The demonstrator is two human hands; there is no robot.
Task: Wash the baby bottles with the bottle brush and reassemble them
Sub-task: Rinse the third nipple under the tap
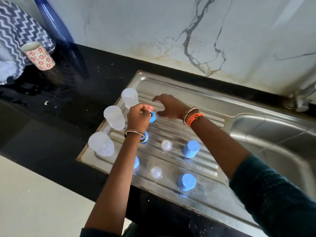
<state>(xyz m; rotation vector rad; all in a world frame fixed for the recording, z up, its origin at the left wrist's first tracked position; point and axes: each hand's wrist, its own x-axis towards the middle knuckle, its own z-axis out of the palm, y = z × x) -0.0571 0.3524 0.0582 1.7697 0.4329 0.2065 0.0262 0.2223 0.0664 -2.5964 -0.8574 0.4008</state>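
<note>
Washing looks done: three bottles (114, 117) stand upside down at the drainboard's (196, 161) left edge, with caps (191, 148), teats (166, 145) and rings spread loose; reassembly has barely begun; left hand (137, 117) pinches something small over a ring (152, 117); right hand (168, 106) hovers, fingers spread, empty.

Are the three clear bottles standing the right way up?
No, upside down: each bottle shows its closed base on top, mouth down on the drainboard.

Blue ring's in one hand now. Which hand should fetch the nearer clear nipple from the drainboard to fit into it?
Right, probably. The left hand is curled around the blue ring, while the right hand hovers open and holds nothing. Its forearm already passes above the clear nipple, so it only has to draw back.
</note>
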